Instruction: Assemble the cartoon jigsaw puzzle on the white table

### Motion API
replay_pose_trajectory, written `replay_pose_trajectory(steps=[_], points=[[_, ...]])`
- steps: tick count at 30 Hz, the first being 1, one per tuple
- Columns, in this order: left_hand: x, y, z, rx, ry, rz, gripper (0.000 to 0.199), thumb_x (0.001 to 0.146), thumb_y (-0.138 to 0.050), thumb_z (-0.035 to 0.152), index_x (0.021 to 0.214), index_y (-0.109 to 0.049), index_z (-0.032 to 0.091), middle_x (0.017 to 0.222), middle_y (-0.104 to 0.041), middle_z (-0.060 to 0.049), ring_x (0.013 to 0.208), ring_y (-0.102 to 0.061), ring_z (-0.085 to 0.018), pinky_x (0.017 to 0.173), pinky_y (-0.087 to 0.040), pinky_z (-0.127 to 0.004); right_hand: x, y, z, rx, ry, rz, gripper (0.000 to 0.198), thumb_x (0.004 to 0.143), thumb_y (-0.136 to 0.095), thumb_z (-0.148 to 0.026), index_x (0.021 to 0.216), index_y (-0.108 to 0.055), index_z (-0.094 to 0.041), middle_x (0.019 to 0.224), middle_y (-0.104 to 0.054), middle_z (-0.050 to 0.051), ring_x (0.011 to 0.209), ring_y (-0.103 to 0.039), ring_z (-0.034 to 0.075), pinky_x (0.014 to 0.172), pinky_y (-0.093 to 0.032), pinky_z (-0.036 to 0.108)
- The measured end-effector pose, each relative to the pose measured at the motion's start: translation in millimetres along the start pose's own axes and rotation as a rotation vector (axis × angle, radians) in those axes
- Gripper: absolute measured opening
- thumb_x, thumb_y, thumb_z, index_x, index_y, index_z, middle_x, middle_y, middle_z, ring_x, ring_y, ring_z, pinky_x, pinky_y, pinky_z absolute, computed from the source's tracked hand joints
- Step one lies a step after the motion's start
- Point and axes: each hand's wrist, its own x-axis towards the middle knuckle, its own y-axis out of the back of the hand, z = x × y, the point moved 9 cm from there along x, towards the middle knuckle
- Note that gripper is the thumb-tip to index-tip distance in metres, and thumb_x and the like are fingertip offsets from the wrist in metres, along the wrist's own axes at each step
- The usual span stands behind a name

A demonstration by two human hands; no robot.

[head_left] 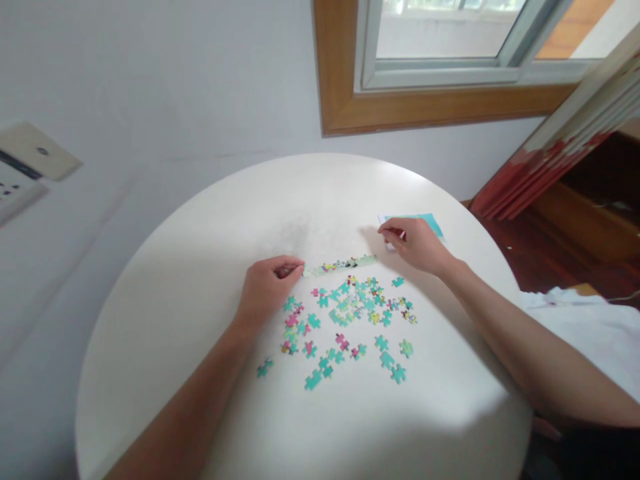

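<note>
A joined strip of jigsaw pieces (345, 265) lies across the middle of the table, pale green with yellow, black and red marks. At its left end, my left hand (267, 283) is closed, with thumb and forefinger pinching a small greenish jigsaw piece at the strip's edge. My right hand (415, 243) is held beyond the strip's right end, fingers curled together; whatever they may hold is hidden. It partly covers a teal and white picture card (430, 219). Nearer to me, many loose jigsaw pieces (350, 307) in teal, pink and yellow are spread out, some overlapping.
The round white table (165, 293) stands against a pale wall (175, 73). A wood-framed window (340, 107) is above its far edge. A wall socket (20, 173) is at the left, a red and cream curtain (540, 160) at the right, and white cloth (585, 333) beside the table.
</note>
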Motion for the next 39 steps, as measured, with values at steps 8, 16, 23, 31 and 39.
replay_pose_trajectory(steps=[8, 16, 23, 31, 39], points=[[-3, -1, -3, -0.016, 0.018, -0.01, 0.023, 0.08, -0.063, 0.034, 0.09, -0.078, 0.02, 0.082, -0.077, -0.003, 0.07, -0.067, -0.019, 0.066, -0.051, -0.027, -1, 5, 8, 0.039, -0.059, 0.063, 0.024, 0.089, -0.053, -0.029, 0.094, -0.073, -0.016, 0.077, -0.073, 0.007, 0.065, -0.062, 0.017, 0.063, -0.046, 0.032], [-5, -3, -4, -0.047, 0.028, -0.028, 0.023, 0.081, -0.063, 0.034, 0.091, -0.078, 0.02, 0.085, -0.077, -0.003, 0.073, -0.067, -0.019, 0.068, -0.051, -0.028, -1, 3, 14, 0.022, -0.089, 0.059, 0.026, 0.089, -0.053, -0.031, 0.096, -0.074, -0.017, 0.077, -0.073, 0.008, 0.063, -0.062, 0.018, 0.062, -0.047, 0.032], [-5, -4, -4, -0.065, 0.027, -0.032, 0.022, 0.081, -0.063, 0.032, 0.091, -0.078, 0.02, 0.086, -0.077, -0.003, 0.073, -0.067, -0.019, 0.068, -0.051, -0.028, -1, 3, 12, 0.02, -0.082, 0.053, 0.027, 0.088, -0.052, -0.029, 0.096, -0.074, -0.016, 0.077, -0.073, 0.008, 0.063, -0.062, 0.016, 0.062, -0.046, 0.031], [-4, -2, -1, -0.042, 0.01, -0.013, 0.021, 0.08, -0.065, 0.033, 0.09, -0.078, 0.02, 0.082, -0.077, -0.002, 0.072, -0.067, -0.018, 0.067, -0.051, -0.025, -1, 2, 6, 0.066, -0.052, 0.022, 0.024, 0.089, -0.053, -0.028, 0.096, -0.073, -0.016, 0.078, -0.073, 0.006, 0.064, -0.062, 0.015, 0.061, -0.045, 0.03], [-1, -2, 0, -0.007, 0.001, -0.02, 0.023, 0.078, -0.064, 0.034, 0.088, -0.079, 0.02, 0.077, -0.076, -0.002, 0.068, -0.065, -0.017, 0.062, -0.048, -0.025, -2, 3, -6, 0.095, -0.016, 0.023, 0.023, 0.09, -0.053, -0.026, 0.096, -0.073, -0.017, 0.077, -0.073, 0.005, 0.064, -0.061, 0.015, 0.062, -0.045, 0.03]])
